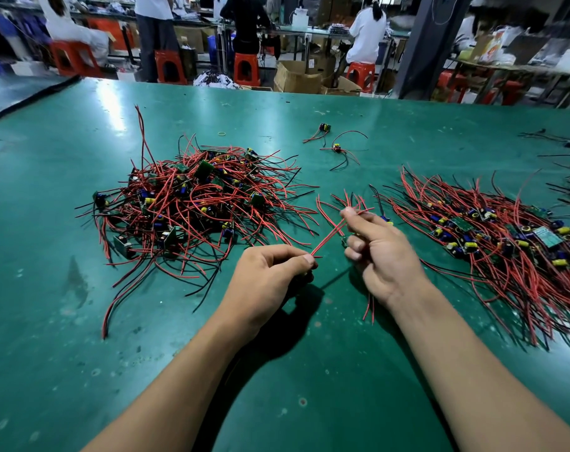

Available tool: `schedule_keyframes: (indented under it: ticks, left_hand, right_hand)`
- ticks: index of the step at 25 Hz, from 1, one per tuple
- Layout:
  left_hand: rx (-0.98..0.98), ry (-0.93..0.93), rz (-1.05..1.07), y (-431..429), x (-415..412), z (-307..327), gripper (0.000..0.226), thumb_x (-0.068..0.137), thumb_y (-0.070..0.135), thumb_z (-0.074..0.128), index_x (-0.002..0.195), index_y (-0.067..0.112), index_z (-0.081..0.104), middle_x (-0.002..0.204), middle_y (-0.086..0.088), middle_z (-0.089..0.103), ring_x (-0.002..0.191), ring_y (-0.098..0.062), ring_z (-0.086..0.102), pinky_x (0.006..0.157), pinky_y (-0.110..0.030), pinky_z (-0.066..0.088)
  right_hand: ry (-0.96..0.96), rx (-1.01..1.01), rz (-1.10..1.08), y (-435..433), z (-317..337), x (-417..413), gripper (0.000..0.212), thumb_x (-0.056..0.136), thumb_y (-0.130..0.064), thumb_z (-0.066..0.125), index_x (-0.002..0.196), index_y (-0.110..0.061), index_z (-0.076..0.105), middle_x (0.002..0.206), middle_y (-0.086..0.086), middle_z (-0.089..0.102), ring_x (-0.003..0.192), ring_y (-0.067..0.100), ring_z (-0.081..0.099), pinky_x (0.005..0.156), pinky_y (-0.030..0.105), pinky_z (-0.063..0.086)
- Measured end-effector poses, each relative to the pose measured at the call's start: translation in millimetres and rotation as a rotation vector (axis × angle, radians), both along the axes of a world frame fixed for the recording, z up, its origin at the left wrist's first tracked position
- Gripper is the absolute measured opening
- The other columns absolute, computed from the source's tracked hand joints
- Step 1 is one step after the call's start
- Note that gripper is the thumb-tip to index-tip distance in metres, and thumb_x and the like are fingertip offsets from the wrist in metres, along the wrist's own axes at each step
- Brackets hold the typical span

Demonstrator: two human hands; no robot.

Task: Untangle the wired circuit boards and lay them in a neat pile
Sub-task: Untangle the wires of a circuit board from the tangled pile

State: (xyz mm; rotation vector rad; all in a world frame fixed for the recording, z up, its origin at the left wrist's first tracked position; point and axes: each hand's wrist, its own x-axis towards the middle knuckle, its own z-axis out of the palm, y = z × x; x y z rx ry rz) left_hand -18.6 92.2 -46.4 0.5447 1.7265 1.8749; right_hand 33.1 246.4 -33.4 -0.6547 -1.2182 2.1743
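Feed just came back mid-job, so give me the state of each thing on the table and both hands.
Tangled pile: still knotted, unsorted.
Neat pile: boards laid in a row, wires combed one way.
Two stray boards: loose, apart from both piles.
Left hand: pinching red wires.
Right hand: gripping a wired board.

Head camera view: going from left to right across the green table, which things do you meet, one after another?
Tangled heap of wired circuit boards → left hand pinching red wires → right hand holding red wires → neat pile of wired circuit boards, all on the green table.
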Motion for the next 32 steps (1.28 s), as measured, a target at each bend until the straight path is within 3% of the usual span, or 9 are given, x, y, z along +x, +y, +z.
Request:
schedule_keyframes:
  ticks: [6, 9, 13, 18, 21, 26, 29, 32]
  left_hand:
    - [0.01, -0.024, 0.044, -2, -3, 3, 0.018, 0.085, 0.0, 0.065, 0.069, 0.004, 0.072, 0.058, -0.003, 0.066, 0.05, -0.008, 0.059, 0.051, -0.016, 0.046]
    - [0.001, -0.055, 0.036, -2, -4, 4, 0.021, 0.086, -0.001, 0.063, 0.07, 0.009, 0.073, 0.071, -0.012, 0.068, 0.059, -0.018, 0.057, 0.061, -0.026, 0.044]
    - [-0.036, -0.007, 0.02, -3, -5, 3, 0.022, 0.088, 0.001, 0.061, 0.078, 0.013, 0.077, 0.074, -0.015, 0.063, 0.06, -0.018, 0.053, 0.06, -0.025, 0.044]
    - [0.005, 0.003, -0.013, -3, -5, -1, 0.018, 0.088, 0.012, 0.068, 0.071, 0.013, 0.074, 0.068, -0.007, 0.068, 0.06, -0.013, 0.06, 0.062, -0.022, 0.049]
    - [0.099, -0.108, 0.067, -3, -9, 2, 0.022, 0.089, 0.009, 0.066, 0.068, 0.013, 0.073, 0.063, -0.007, 0.066, 0.057, -0.016, 0.058, 0.057, -0.02, 0.048]
    - [0.22, -0.331, 0.158, -10, -21, 9, 0.016, 0.092, 0.023, 0.061, 0.093, 0.009, 0.07, 0.071, -0.002, 0.066, 0.058, -0.012, 0.061, 0.059, -0.019, 0.049]
    - [0.338, -0.454, 0.106, -12, -24, 13, 0.033, 0.088, 0.032, 0.063, 0.113, 0.011, 0.065, 0.082, -0.003, 0.072, 0.058, -0.012, 0.062, 0.061, -0.023, 0.05]
    - [0.536, -0.664, -0.059, -19, -29, 15, 0.039, 0.088, 0.036, 0.057, 0.113, 0.009, 0.072, 0.103, -0.007, 0.075, 0.073, -0.017, 0.071, 0.07, -0.028, 0.057]
  right_hand:
    - [0.033, 0.015, -0.022, 3, 5, 1, 0.012, 0.094, -0.009, 0.065, 0.084, -0.013, 0.06, 0.062, -0.002, 0.063, 0.048, 0.005, 0.054, 0.045, 0.019, 0.047]
    - [0.084, -0.046, 0.013, 3, 6, 4, 0.01, 0.095, -0.007, 0.061, 0.087, -0.01, 0.059, 0.065, 0.001, 0.068, 0.053, 0.008, 0.062, 0.05, 0.02, 0.053]
    - [0.108, -0.087, 0.026, -1, 7, 4, 0.008, 0.095, -0.004, 0.06, 0.089, -0.008, 0.057, 0.069, 0.007, 0.072, 0.058, 0.013, 0.07, 0.054, 0.022, 0.056]
    - [0.105, -0.107, -0.03, 4, 10, 6, 0.014, 0.098, -0.013, 0.058, 0.086, -0.007, 0.058, 0.065, 0.005, 0.07, 0.054, 0.009, 0.068, 0.05, 0.02, 0.055]
    - [0.099, -0.179, 0.019, 5, 10, 5, 0.022, 0.101, -0.016, 0.053, 0.086, -0.002, 0.06, 0.065, 0.005, 0.071, 0.057, 0.01, 0.069, 0.051, 0.018, 0.055]
    - [-0.129, 0.197, 0.058, -4, -1, 4, 0.011, 0.097, -0.009, 0.061, 0.087, -0.006, 0.057, 0.071, 0.009, 0.071, 0.053, 0.013, 0.067, 0.048, 0.02, 0.053]
    - [-0.118, 0.134, 0.069, -1, 2, 6, 0.007, 0.094, -0.003, 0.063, 0.088, -0.006, 0.059, 0.07, 0.008, 0.072, 0.053, 0.013, 0.066, 0.049, 0.02, 0.053]
    - [-0.098, 0.027, 0.114, 3, 7, 9, 0.007, 0.093, -0.001, 0.061, 0.09, -0.006, 0.06, 0.068, 0.008, 0.072, 0.053, 0.011, 0.067, 0.05, 0.019, 0.054]
